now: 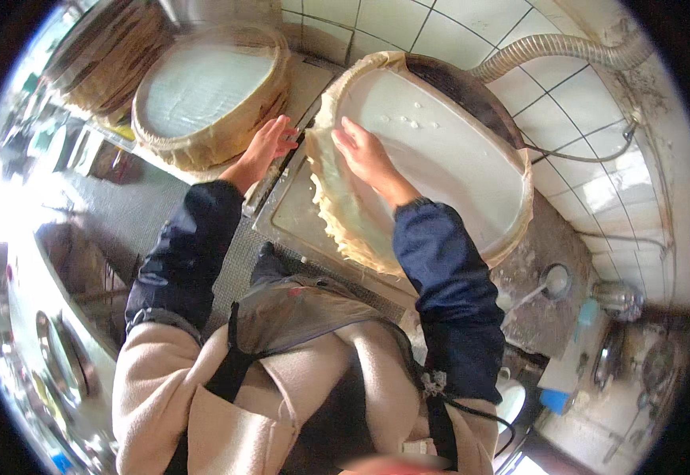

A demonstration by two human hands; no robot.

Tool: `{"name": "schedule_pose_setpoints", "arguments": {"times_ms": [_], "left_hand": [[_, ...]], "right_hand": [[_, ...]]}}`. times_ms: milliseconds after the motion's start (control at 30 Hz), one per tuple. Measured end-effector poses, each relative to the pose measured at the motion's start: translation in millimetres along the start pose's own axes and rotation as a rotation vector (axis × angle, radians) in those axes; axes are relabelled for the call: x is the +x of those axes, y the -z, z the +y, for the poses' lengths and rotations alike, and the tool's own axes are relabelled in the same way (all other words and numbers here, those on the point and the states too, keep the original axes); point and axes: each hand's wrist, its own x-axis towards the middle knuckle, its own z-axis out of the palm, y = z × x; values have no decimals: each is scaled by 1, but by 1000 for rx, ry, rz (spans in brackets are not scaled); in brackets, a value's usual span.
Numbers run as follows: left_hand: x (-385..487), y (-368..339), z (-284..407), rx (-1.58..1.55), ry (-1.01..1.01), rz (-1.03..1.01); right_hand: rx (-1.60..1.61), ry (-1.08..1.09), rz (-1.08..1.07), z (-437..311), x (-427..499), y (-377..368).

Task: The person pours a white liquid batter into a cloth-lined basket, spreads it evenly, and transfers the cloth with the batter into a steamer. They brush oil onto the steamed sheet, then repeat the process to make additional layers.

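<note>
A large round vessel of milky white liquid (pixel 440 160) stands before me, with a yellowish, ragged-edged sheet (pixel 336 219) draped over its near left rim. A few small white bubbles or bits float on the liquid. Over the vessel's left part is my right hand (pixel 366 154), fingers apart and holding nothing; whether it touches the surface I cannot tell. My left hand (pixel 265 148), also empty with spread fingers, is in the gap between this vessel and a second round vessel (pixel 220 142) at the upper left, which holds pale liquid under a cloth-like rim.
A stack of brown round containers (pixel 110 59) rises at the upper left. A ribbed hose (pixel 559 50) runs along the tiled wall. Right of the large vessel, a ladle (pixel 556 282) lies on the stained counter, near a metal pot (pixel 618 300).
</note>
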Motion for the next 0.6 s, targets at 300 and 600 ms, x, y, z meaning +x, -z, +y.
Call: {"name": "schedule_pose_setpoints", "arguments": {"times_ms": [300, 600], "left_hand": [[13, 145, 13, 88, 64, -238], [132, 435, 15, 584, -511, 493]], "right_hand": [[-465, -439, 166, -51, 21, -46], [-583, 177, 245, -77, 113, -157]]}}
